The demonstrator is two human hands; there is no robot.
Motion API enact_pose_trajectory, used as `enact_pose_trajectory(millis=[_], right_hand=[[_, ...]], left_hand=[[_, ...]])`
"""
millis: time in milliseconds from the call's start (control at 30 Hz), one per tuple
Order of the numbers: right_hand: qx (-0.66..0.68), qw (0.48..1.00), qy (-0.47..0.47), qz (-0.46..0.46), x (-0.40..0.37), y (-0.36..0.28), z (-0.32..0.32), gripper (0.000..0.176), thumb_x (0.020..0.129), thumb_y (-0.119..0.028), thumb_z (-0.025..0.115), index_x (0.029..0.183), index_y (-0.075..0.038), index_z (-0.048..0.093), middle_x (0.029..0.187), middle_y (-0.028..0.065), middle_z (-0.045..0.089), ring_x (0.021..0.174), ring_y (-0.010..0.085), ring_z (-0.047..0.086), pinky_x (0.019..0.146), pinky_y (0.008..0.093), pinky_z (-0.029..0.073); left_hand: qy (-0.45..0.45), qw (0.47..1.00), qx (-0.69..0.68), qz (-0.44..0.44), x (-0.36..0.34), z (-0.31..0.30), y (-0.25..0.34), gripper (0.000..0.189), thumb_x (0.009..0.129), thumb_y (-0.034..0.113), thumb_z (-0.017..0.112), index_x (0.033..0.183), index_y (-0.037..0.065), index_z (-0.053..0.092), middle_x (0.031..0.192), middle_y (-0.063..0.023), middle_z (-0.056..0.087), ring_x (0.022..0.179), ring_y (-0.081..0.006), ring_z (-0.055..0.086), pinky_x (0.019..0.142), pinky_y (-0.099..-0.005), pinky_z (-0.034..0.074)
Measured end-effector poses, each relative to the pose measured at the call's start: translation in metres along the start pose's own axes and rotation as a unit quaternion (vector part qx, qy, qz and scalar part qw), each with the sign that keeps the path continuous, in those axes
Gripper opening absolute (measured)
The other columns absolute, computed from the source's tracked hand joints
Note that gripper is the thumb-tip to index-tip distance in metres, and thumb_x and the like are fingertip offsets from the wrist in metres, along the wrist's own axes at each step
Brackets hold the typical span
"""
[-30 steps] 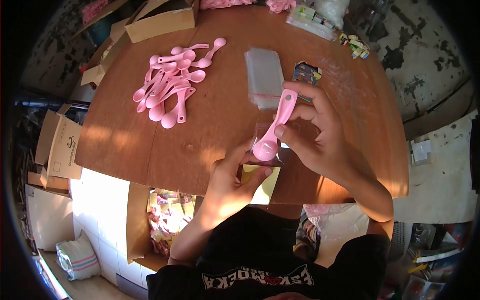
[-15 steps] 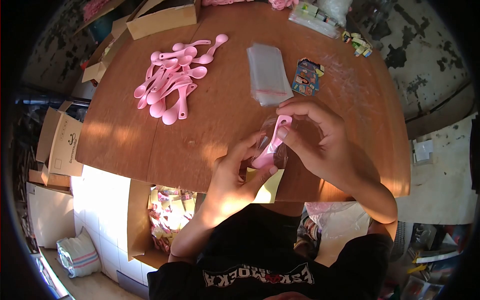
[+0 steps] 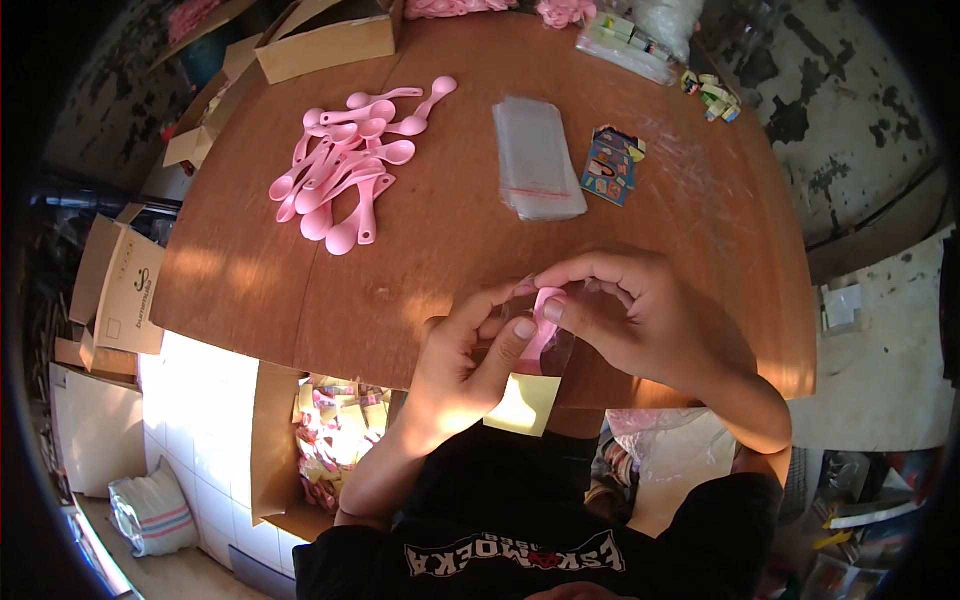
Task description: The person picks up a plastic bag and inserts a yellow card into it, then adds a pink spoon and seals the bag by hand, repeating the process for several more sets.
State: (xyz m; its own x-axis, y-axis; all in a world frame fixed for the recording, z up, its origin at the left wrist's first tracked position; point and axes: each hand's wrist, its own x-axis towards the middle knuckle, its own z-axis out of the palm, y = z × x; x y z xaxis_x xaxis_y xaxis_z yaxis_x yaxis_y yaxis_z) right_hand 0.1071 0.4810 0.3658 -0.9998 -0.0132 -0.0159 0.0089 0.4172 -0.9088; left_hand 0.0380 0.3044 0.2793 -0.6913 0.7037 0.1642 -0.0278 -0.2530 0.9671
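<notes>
Over the table (image 3: 400,310), the left hand (image 3: 450,370) grips a clear bag (image 3: 560,352), the right hand (image 3: 645,320) pinches the pink spoon (image 3: 543,325) seemingly mostly inside, and loose spoons (image 3: 367,212) lie unbagged.

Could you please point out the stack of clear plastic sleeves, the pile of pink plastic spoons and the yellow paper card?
Stack of clear plastic sleeves (image 3: 538,155): head view, middle of the top sleeve.
Pile of pink plastic spoons (image 3: 341,237): head view, nearest spoon's bowl.
Yellow paper card (image 3: 522,404): head view, card's middle.
</notes>
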Motion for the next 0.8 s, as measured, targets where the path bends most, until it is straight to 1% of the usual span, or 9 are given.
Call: enact_pose_trajectory(millis=[233,333,400,533,600,667,700,767,800], right_hand=[[-0.298,0.935,0.07,-0.18,-0.003,-0.015,0.001,0.018,0.081,-0.005,0.07,0.098,0.0,0.068,0.104,0.0105,0.06,0.095,0.0251,0.062,0.081,0.0333,0.053],[-0.372,0.895,0.083,-0.232,-0.001,-0.016,0.003,0.017,0.078,-0.008,0.073,0.092,0.0,0.069,0.101,0.0083,0.06,0.096,0.0278,0.059,0.079,0.035,0.051],[-0.427,0.839,0.125,-0.313,0.002,-0.008,0.006,0.017,0.064,-0.01,0.068,0.079,-0.002,0.065,0.087,0.0065,0.056,0.084,0.0224,0.055,0.067,0.0343,0.048],[-0.539,0.752,0.141,-0.353,-0.001,-0.004,0.017,0.018,0.061,-0.015,0.063,0.072,-0.002,0.06,0.082,0.0081,0.053,0.079,0.0237,0.054,0.064,0.0342,0.046],[-0.521,0.772,0.129,-0.341,-0.004,-0.005,0.013,0.017,0.06,-0.013,0.063,0.073,-0.002,0.061,0.082,0.0073,0.053,0.076,0.023,0.054,0.063,0.0339,0.046],[-0.429,0.853,0.1,-0.279,-0.008,-0.016,0.005,0.017,0.06,0.002,0.067,0.077,-0.001,0.061,0.079,0.0079,0.057,0.071,0.0226,0.059,0.061,0.0334,0.049],[-0.433,0.852,0.1,-0.278,-0.01,-0.022,0.0,0.017,0.06,0.002,0.067,0.077,-0.001,0.061,0.079,0.0079,0.057,0.071,0.0226,0.059,0.061,0.0334,0.049],[-0.207,0.957,0.085,-0.185,-0.013,-0.029,-0.01,0.013,0.065,0.007,0.065,0.074,-0.002,0.06,0.078,0.0088,0.057,0.071,0.0185,0.059,0.06,0.0301,0.048],[-0.134,0.966,0.103,-0.195,-0.012,-0.023,-0.014,0.007,0.073,-0.003,0.065,0.073,-0.004,0.058,0.079,0.0075,0.055,0.073,0.016,0.057,0.061,0.0293,0.046]], left_hand=[[0.003,0.994,0.11,0.0,-0.003,0.003,0.016,0.025,0.094,0.007,0.058,0.117,-0.002,0.059,0.073,-0.0113,0.07,0.066,-0.0099,0.068,0.057,-0.0244,0.051],[0.023,0.982,0.176,0.067,-0.002,0.008,0.018,0.023,0.092,0.007,0.061,0.113,-0.002,0.059,0.07,-0.0122,0.068,0.059,-0.0182,0.069,0.052,-0.0292,0.051],[0.0,0.958,0.264,0.114,-0.002,0.006,0.014,0.02,0.089,0.008,0.063,0.107,0.0,0.06,0.067,-0.0144,0.066,0.056,-0.0274,0.067,0.049,-0.0348,0.051],[-0.024,0.942,0.314,0.114,-0.004,0.007,0.022,0.018,0.087,0.009,0.064,0.102,0.001,0.059,0.067,-0.0157,0.064,0.054,-0.0325,0.064,0.048,-0.0372,0.051],[-0.094,0.911,0.378,0.135,-0.004,0.003,0.023,0.015,0.088,-0.001,0.06,0.103,-0.004,0.06,0.069,-0.0121,0.068,0.064,-0.023,0.071,0.056,-0.0294,0.054],[-0.106,0.92,0.35,0.14,-0.006,0.001,0.023,0.017,0.088,0.0,0.061,0.105,-0.004,0.06,0.069,-0.0123,0.068,0.063,-0.0222,0.071,0.055,-0.0294,0.054],[-0.117,0.928,0.323,0.141,-0.007,0.002,0.023,0.019,0.088,0.001,0.061,0.107,-0.004,0.06,0.069,-0.0125,0.068,0.062,-0.0214,0.071,0.055,-0.0294,0.054],[-0.095,0.949,0.252,0.162,-0.009,0.006,0.026,0.022,0.089,0.003,0.061,0.109,-0.004,0.06,0.068,-0.0119,0.068,0.061,-0.0187,0.07,0.055,-0.0276,0.053],[-0.072,0.964,0.182,0.177,-0.01,0.008,0.026,0.025,0.089,0.004,0.062,0.112,-0.005,0.06,0.067,-0.0113,0.068,0.06,-0.0159,0.069,0.056,-0.0259,0.051]])
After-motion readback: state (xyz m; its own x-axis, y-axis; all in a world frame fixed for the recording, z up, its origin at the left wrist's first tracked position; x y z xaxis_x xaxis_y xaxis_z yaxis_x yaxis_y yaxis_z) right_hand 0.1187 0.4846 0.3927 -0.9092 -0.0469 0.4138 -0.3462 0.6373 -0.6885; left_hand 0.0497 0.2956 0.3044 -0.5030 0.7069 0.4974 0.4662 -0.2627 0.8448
